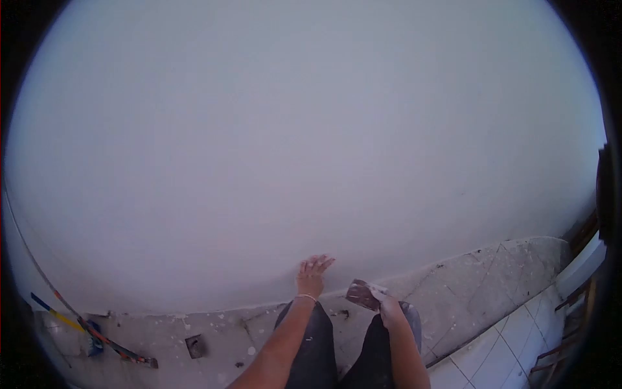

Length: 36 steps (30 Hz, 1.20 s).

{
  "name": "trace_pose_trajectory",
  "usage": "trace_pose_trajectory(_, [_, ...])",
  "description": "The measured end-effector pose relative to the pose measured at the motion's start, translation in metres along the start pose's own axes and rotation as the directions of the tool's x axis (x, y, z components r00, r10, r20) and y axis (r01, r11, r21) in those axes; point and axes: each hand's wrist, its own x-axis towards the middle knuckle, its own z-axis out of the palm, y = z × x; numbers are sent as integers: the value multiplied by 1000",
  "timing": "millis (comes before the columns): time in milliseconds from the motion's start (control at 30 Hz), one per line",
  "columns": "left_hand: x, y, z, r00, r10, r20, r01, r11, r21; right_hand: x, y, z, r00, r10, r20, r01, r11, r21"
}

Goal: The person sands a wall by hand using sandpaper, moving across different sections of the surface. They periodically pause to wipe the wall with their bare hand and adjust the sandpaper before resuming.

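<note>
My left hand [312, 273] lies against the lower part of the white wall [304, 142], its fingers spread and holding nothing. A thin band circles that wrist. To the right, my right hand [387, 307] is closed round a dark, flat, broad-ended tool [363, 294] marked with white material. White smears also show on the fingers of this hand. The tool is in front of the wall's foot, above my right knee; whether it touches the wall I cannot tell.
Long-handled tools, one yellow and blue [58, 314], one orange and black [116, 347], lie at the lower left. A dark square [195, 346] is on the spattered floor [453, 295]. White tiles [512, 340] and dark wooden furniture [570, 330] are at the right.
</note>
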Motion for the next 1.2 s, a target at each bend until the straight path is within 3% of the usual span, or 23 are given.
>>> trace_pose_trajectory(100, [3, 1, -11, 999, 5, 33, -7, 998, 55, 20, 20, -17, 997, 60, -41, -59, 998, 6])
trace_pose_trajectory(200, [1, -4, -14, 998, 31, 55, -35, 997, 76, 16, 23, -7, 994, -9, -105, 25, 987, 159])
trace_pose_trajectory(400, [-3, -5, 1, 1000, 15, -9, -15, 998, 66, 17, 20, -9, 982, -83, -172, 117, 974, 195])
trace_pose_trajectory(600, [-2, -5, -2, 998, 0, 68, -4, 998, 64, -5, -4, -5, 972, -213, -103, 235, 910, 341])
trace_pose_trajectory(700, [-7, -13, 16, 998, 28, 58, -37, 988, 151, -17, -18, 13, 952, -183, -247, 247, 934, 259])
trace_pose_trajectory(733, [-8, -14, 19, 998, 56, 30, -61, 978, 199, -18, -12, 11, 968, -137, -209, 178, 966, 190])
trace_pose_trajectory(833, [-7, -6, 10, 976, -3, 219, -40, 981, 191, 1, 16, 4, 978, 133, -159, -134, 991, 2])
trace_pose_trajectory(900, [3, 14, -24, 945, -58, 323, -8, 980, 198, -6, 9, 19, 997, -63, -41, 48, 953, -300])
trace_pose_trajectory(967, [-4, 27, -32, 973, 11, 232, 43, 973, -226, -6, 8, 30, 999, 40, 28, -17, 829, -558])
trace_pose_trajectory(1000, [-6, 30, -36, 983, 29, 183, 52, 905, -422, -8, 19, 35, 994, -49, 100, 98, 807, -582])
trace_pose_trajectory(1033, [-10, 47, -43, 990, 61, 125, 47, 700, -712, -11, 35, 46, 976, -136, 171, 212, 777, -593])
trace_pose_trajectory(1067, [-16, 59, -48, 995, 68, 73, 39, 408, -912, -12, 45, 55, 945, -216, 245, 322, 733, -599])
trace_pose_trajectory(1100, [-21, 52, -34, 976, 181, 123, 20, 486, -874, -17, 41, 60, 940, -217, 264, 339, 693, -636])
trace_pose_trajectory(1133, [-20, 50, -42, 885, 345, 313, 401, -221, -889, -28, 32, 64, 935, -209, 288, 353, 644, -679])
trace_pose_trajectory(1200, [-19, 53, -57, 773, 483, 413, 627, -683, -374, -44, 19, 69, 923, -189, 335, 382, 549, -743])
